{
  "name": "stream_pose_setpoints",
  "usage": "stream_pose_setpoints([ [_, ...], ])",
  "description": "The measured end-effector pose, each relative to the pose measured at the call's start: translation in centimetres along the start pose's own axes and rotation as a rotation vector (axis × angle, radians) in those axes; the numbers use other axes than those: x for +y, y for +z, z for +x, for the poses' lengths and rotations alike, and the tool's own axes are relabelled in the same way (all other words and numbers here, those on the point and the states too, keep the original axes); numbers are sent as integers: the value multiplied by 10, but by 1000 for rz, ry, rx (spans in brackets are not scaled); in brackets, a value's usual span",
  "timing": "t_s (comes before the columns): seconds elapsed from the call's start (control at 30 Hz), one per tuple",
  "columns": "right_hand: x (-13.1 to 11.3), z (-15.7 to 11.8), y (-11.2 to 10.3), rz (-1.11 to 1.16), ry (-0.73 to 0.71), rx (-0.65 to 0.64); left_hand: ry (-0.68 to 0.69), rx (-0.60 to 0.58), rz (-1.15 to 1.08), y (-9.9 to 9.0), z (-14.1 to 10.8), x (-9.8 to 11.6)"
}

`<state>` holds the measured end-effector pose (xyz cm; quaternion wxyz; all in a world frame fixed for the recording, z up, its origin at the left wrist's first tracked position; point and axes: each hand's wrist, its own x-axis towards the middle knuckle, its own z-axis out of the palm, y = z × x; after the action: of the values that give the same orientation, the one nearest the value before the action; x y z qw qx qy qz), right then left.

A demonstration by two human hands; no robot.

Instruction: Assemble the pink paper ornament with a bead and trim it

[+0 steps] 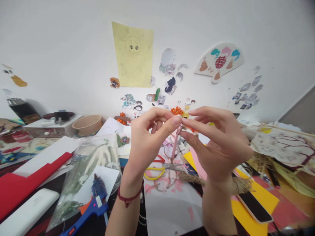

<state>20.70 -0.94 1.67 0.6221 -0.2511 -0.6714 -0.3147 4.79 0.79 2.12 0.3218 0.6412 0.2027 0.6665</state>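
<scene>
Both hands are raised over the middle of the cluttered table, their fingertips meeting. My left hand (154,137), with a dark red cord bracelet at the wrist, pinches thumb against fingers at the top of a thin pink strip (175,142). From the right, my right hand (214,137) brings its thumb and index finger to the same strip, its other fingers bent. The strip hangs down between the hands. Below it lie scissors (173,166), a yellow ring (154,173) and pink paper scraps (169,187) on a white sheet.
A blue glue gun (94,208) and a plastic bag (81,177) lie at the left, near a white box-like object (29,213) and red paper (31,180). A phone (255,207), yellow paper and twine (242,185) lie at the right. A wall stands behind.
</scene>
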Motion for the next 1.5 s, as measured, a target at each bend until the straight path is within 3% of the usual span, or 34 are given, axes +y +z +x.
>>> stream_pose_setpoints([
  [0.27, 0, 3, 0, -110, -91, 60, -7, 14, -39, 1, 0, 1],
  [0.77, -2, 3, 3, -21, -40, 95, -18, -11, -74, 1, -1, 3],
  [1.1, -4, 2, 5, -34, -70, 166, -47, -82, -167, 4, -2, 5],
  [1.27, 3, 1, 6, -50, -98, 176, -42, -50, -162, 4, -3, 6],
  [1.5, 12, 5, 1, 84, -71, 47, -25, -11, -180, 5, -3, 7],
])
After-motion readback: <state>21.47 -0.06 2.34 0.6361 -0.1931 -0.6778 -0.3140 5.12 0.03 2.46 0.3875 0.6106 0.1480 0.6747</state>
